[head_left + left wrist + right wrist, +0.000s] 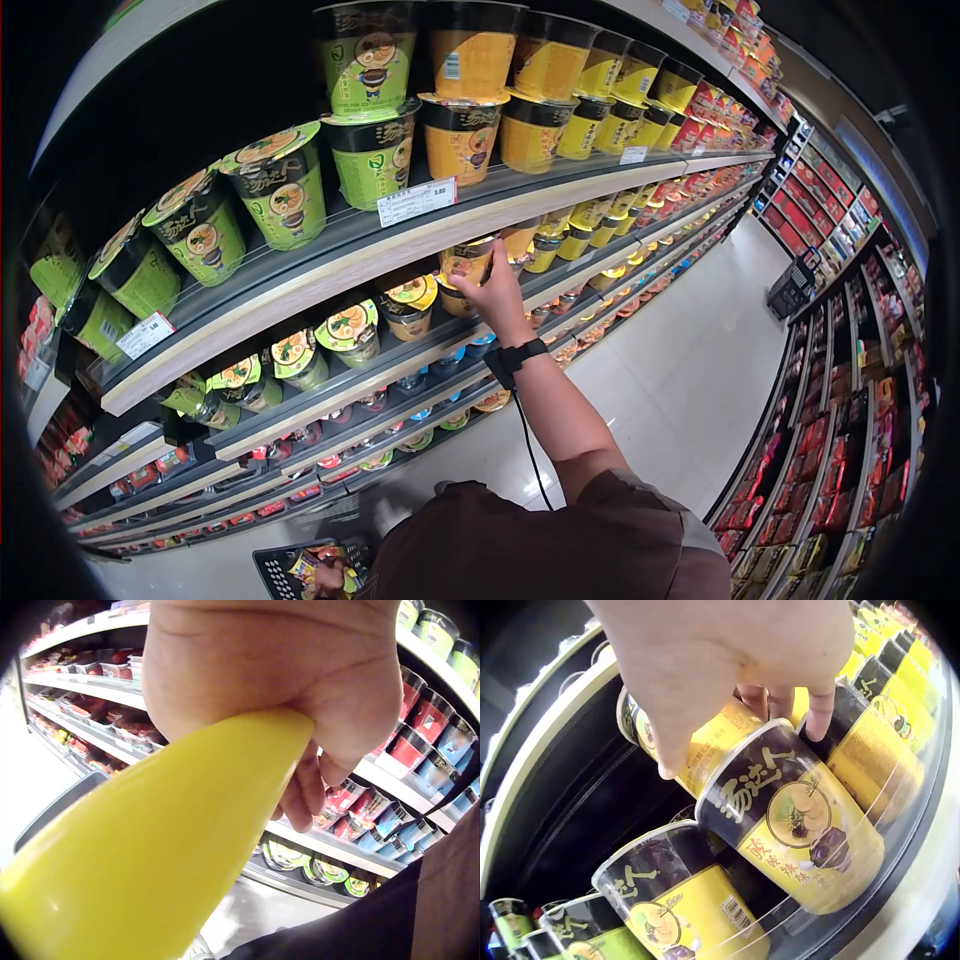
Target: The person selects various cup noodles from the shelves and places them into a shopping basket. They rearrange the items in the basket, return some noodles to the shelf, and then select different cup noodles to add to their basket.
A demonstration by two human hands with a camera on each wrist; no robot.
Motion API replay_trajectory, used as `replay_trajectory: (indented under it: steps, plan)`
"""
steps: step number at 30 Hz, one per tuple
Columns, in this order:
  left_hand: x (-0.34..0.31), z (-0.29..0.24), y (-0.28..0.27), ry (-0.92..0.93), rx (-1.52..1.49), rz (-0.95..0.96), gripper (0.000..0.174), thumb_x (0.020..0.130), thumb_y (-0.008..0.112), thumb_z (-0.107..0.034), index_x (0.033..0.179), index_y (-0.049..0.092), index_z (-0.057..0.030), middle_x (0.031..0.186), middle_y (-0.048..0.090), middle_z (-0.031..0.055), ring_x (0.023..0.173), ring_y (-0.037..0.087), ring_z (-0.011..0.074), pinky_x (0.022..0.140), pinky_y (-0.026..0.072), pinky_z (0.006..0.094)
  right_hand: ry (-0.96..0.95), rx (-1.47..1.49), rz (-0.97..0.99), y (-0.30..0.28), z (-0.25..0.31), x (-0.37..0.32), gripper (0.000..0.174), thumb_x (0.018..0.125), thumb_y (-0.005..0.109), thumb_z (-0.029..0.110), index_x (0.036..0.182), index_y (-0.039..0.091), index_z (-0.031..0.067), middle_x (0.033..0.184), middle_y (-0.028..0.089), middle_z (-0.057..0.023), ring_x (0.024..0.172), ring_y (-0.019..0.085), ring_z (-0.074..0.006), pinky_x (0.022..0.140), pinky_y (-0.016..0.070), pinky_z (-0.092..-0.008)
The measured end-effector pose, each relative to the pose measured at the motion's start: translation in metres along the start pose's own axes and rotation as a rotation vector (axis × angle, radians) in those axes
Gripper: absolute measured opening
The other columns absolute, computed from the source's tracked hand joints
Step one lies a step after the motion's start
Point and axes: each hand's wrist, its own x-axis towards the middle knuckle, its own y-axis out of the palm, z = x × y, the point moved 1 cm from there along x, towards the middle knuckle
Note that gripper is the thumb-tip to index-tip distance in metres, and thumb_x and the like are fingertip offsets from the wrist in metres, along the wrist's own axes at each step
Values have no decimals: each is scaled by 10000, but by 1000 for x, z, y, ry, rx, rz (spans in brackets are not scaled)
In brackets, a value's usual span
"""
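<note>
My right hand (492, 292) reaches into the middle shelf and grips a yellow-and-black instant noodle cup (727, 735), thumb on one side and fingers on the other. That cup is tilted and sits behind an upright noodle cup (802, 817), which hides part of it in the right wrist view. More yellow cups stand on both sides of the hand. Low by my body, my left hand (277, 667) holds a smooth yellow handle (165, 832) with its fingers curled round it. Beneath that hand is a dark shopping basket (275, 570) with colourful snack packs inside.
Green noodle cups (285, 195) line the shelf above, behind price tags (418, 200). A clear lip (810, 919) runs along the shelf front. Across the aisle floor (665, 380) stands another packed shelf (830, 450), with a dark basket stack (792, 288) farther off.
</note>
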Motion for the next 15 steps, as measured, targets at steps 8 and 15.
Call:
replay_trajectory:
  steps: [8, 15]
  plan:
    - [9, 24, 2, 95, 18, -36, 296, 901, 497, -198, 891, 711, 6, 870, 720, 135, 858, 678, 272, 805, 506, 350, -115, -79, -17, 6, -21, 0, 788, 741, 801, 137, 1362, 342, -17, 1204, 595, -182, 1103, 600, -307, 924, 472, -353]
    - [8, 18, 3, 88, 43, -42, 301, 902, 497, -204, 873, 706, 10, 858, 717, 145, 841, 681, 270, 795, 508, 343, -63, -54, 5, 2, -13, -4, 866, 757, 786, 132, 1434, 268, -24, 1260, 568, -204, 1142, 580, -320, 946, 466, -362]
